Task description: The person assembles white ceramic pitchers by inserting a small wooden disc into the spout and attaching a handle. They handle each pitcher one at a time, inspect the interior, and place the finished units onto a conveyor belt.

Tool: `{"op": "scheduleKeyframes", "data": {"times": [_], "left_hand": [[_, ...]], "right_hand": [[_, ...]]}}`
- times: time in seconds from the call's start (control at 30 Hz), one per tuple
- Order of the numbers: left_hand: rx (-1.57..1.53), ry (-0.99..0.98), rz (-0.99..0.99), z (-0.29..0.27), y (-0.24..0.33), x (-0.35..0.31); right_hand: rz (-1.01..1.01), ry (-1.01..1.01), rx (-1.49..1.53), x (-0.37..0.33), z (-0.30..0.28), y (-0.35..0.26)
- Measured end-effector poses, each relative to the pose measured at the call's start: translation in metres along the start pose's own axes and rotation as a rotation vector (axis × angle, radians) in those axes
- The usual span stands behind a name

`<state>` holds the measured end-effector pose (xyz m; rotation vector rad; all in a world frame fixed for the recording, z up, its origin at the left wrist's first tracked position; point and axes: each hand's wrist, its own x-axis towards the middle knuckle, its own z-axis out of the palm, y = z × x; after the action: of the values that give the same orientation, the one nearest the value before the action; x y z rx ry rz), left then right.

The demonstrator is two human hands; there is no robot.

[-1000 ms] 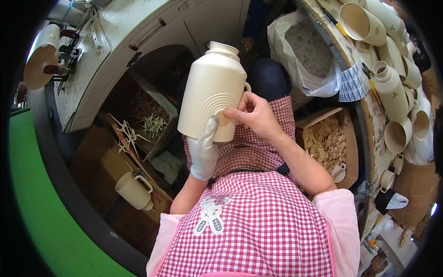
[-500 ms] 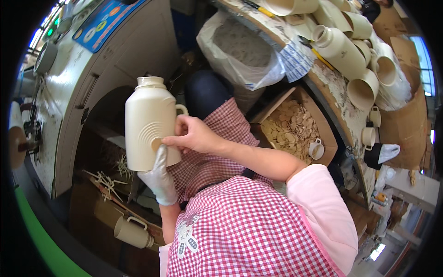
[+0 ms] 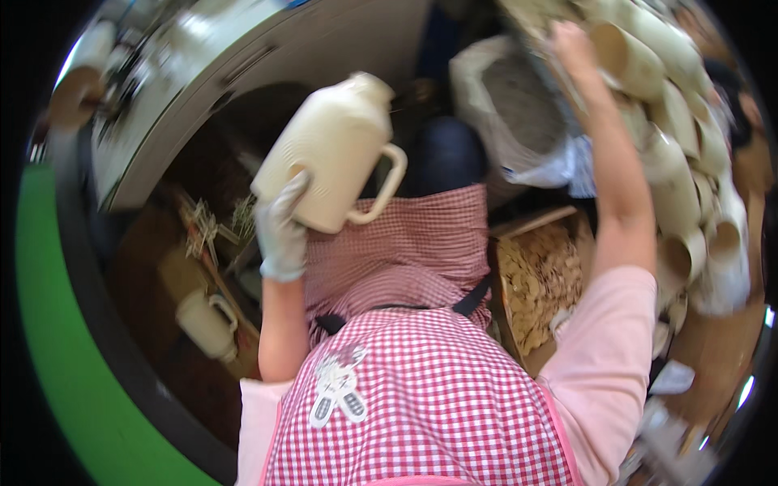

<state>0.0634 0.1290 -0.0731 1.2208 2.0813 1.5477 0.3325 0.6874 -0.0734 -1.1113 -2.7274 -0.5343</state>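
- The left hand point(image 3: 284, 228), in a pale glove, held a cream jug point(image 3: 340, 150) above the lap, in front of the person and left of the middle.
- Its thumb pressed on the jug's lower side, by a small tan round spot; its other fingers went under and behind the jug, mostly hidden, so the jug was gripped between them and the thumb.
- The jug leaned over, neck toward the upper right, its looped handle on the right, away from the glove.
- The right hand point(image 3: 572, 50), bare, was stretched far forward to the edge of the desk point(image 3: 525, 16) on the right; blur hid its fingers, and whether they pinched anything could not be told.
- Just beside that hand, many cream vessels point(image 3: 673, 182) lay piled along the desk.
- A white plastic bag point(image 3: 468, 93) stood left of the desk's edge.
- Nearer the person, a cardboard box point(image 3: 535, 221) held many thin tan discs point(image 3: 539, 283).
- At the lower left, a second cream jug point(image 3: 204, 326) lay near some pale thin strips point(image 3: 201, 231).
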Motion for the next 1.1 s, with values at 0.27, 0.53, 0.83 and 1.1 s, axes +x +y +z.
{"op": "scheduleKeyframes", "data": {"times": [0.27, 0.53, 0.83, 1.1], "left_hand": [[-0.663, 0.207, -0.451, 0.014, 0.019, 0.029], [-0.786, -0.003, -0.577, 0.013, 0.066, 0.008], [-0.794, -0.071, -0.411, 0.019, 0.069, -0.013], [-0.899, -0.014, -0.689, 0.027, 0.070, -0.015]], "right_hand": [[0.433, -0.230, 1.969, -0.093, -0.142, -0.157], [-0.112, -0.153, 1.498, -0.186, -0.206, -0.314], [-0.202, -0.207, 1.284, -0.201, -0.213, -0.316], [-0.231, -0.089, 0.874, -0.208, -0.220, -0.321]]}}
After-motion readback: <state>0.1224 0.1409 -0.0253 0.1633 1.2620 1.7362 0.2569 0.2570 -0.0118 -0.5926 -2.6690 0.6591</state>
